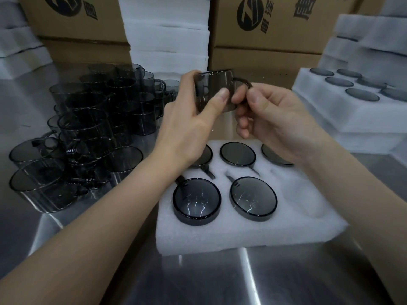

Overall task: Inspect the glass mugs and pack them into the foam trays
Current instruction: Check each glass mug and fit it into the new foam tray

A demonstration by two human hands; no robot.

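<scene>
A smoky grey glass mug (217,88) is held up above the white foam tray (246,230). My left hand (191,126) grips the mug's body, thumb across its near side. My right hand (273,119) pinches the mug's handle (243,81) between thumb and fingers. The tray on the steel table holds several mugs set upside down in round pockets, among them two in its near row (196,200) (253,198). The pocket at the tray's near right (308,208) holds no mug.
A heap of loose grey mugs (88,128) crowds the table to the left. Filled foam trays (352,102) are stacked at the right. Cardboard boxes (275,29) and a stack of white foam sheets (167,36) stand behind. Bare steel tabletop (220,278) lies in front.
</scene>
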